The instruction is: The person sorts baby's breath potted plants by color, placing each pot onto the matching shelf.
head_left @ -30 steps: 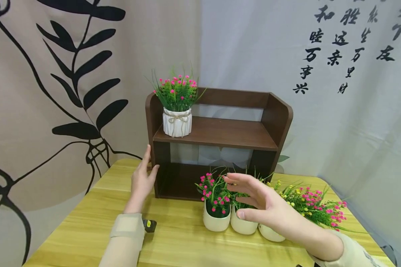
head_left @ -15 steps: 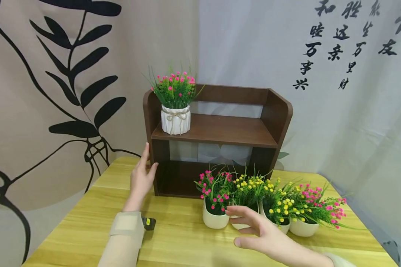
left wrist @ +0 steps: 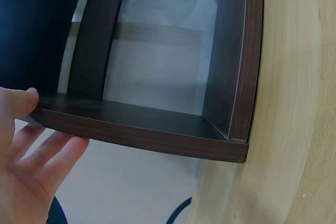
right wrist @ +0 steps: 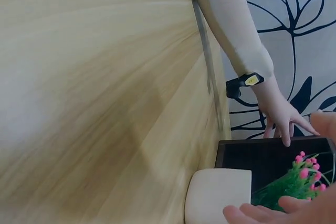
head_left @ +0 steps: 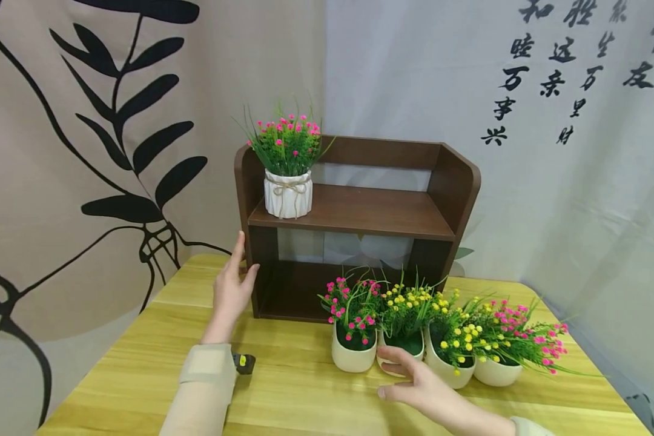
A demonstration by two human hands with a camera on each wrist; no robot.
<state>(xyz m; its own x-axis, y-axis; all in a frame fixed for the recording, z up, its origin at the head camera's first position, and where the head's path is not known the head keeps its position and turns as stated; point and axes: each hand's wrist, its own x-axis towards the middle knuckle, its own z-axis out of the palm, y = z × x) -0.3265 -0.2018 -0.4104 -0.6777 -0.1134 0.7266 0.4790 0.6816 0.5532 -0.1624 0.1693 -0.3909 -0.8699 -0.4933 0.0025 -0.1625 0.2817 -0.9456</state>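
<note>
My left hand grips the left side panel of a dark brown two-tier shelf. In the left wrist view its thumb lies on the inner side of the panel edge and the fingers on the outer side. My right hand reaches in front of a yellow-flowered potted plant, fingers loosely spread and nothing held; whether it touches the white pot is unclear. Left of that hand stands a pink-flowered potted plant. The right wrist view shows a white pot close by the fingertips.
Another yellow-flowered plant and a pink-flowered one stand at the right, foliage overlapping. On the upper tier, at left, is a pink-flowered plant in a white twine-tied pot. All rests on a wooden table before a printed curtain.
My right hand has lowered from in front of the flowers to pot height, uncovering the yellow-flowered plants. My left hand stays on the shelf's side.
</note>
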